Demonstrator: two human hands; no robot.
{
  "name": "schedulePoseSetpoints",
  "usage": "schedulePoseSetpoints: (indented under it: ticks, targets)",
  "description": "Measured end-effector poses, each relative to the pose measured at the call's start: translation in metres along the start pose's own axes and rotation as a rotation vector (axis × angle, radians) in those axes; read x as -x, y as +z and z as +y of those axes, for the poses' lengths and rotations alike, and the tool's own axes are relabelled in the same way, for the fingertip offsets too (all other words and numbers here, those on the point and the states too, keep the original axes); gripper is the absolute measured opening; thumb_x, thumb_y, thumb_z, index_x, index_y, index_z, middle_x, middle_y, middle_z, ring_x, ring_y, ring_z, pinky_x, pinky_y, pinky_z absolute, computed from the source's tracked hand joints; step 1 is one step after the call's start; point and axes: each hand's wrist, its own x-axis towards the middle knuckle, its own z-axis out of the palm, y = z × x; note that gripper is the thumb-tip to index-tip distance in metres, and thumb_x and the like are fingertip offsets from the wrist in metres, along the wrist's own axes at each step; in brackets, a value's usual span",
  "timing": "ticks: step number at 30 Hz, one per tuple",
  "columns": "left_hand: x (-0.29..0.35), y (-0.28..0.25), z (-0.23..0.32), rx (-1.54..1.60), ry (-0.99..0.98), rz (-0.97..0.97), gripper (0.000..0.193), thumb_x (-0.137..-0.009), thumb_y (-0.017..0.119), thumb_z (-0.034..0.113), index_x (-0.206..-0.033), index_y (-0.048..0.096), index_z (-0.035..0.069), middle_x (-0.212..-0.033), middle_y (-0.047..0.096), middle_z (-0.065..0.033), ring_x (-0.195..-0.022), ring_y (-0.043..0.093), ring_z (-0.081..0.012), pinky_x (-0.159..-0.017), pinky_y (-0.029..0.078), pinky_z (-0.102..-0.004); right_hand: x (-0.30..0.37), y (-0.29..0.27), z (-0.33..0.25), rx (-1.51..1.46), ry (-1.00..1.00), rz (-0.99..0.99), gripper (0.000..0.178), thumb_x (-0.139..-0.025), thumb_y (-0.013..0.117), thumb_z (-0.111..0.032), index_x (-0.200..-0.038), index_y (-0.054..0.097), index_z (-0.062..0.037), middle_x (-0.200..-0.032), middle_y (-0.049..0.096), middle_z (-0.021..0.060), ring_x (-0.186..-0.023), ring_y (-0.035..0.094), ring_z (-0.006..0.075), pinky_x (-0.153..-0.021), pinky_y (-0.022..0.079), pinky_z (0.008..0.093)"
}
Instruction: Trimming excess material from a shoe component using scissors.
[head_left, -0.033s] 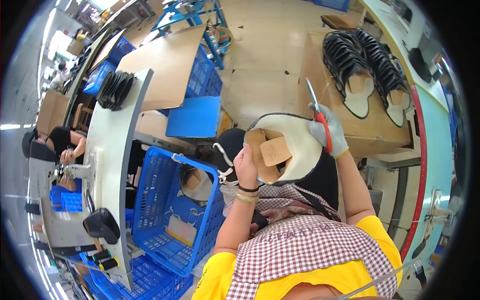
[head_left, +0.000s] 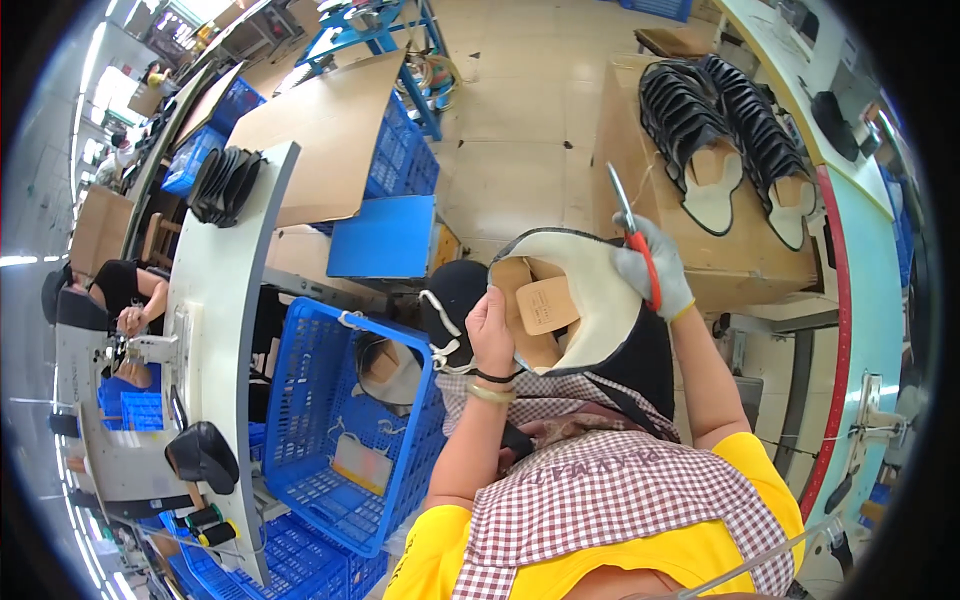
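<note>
A shoe upper (head_left: pixel 610 285) lies inside out over my lap, its pale cream lining and tan inner pieces facing me, with a dark rim. My bare left hand (head_left: pixel 491 330) grips the tan edge on its left side, thumb on top. On the far right side, my right hand (head_left: pixel 655 268) wears a grey glove and is closed round scissors with red handles (head_left: pixel 643 262). Their blades (head_left: pixel 620 195) point up and away, apart from the upper. The gloved fingers also rest against the upper's right edge; the fingertips are partly hidden.
A blue crate (head_left: pixel 285 420) at left holds a similar upper (head_left: pixel 388 370). Rows of black uppers (head_left: pixel 690 130) lie on a cardboard box (head_left: pixel 625 130) at right. A white sewing table (head_left: pixel 215 310) bears stacked black pieces (head_left: pixel 225 185); a co-worker's hand (head_left: pixel 132 320) is beyond it.
The surroundings have shifted slightly left in the view. Both hands keep the same grip on the upper and scissors.
</note>
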Motion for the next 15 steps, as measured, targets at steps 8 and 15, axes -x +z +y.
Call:
schedulePoseSetpoints:
  ticks: [8, 15]
  targets:
    - [-0.048, -0.028, -0.107, 0.288, -0.160, -0.451, 0.022, -0.095, 0.049, 0.020, -0.108, 0.060, 0.005, -0.105, 0.064, -0.0076, -0.099, 0.060, -0.0214, -0.083, 0.050, -0.0337, 0.042, 0.032, -0.006, 0.084, -0.307, -0.158, 0.035, -0.076, 0.070, -0.020, -0.107, 0.060, -0.0079, -0.082, 0.062, 0.0152, -0.073, 0.062, 0.0298, -0.066, 0.049, 0.0319]
    - [-0.029, -0.018, -0.073, 0.780, -0.617, -0.524, 0.044, -0.100, 0.036, 0.045, -0.080, 0.054, 0.010, -0.063, 0.045, -0.0004, -0.052, 0.041, -0.0173, -0.050, 0.035, -0.0298, -0.032, -0.020, 0.079, 0.288, -0.174, 0.176, 0.027, -0.077, 0.067, -0.023, -0.100, 0.061, -0.0090, -0.082, 0.062, 0.0136, -0.071, 0.061, 0.0274, -0.066, 0.048, 0.0326]
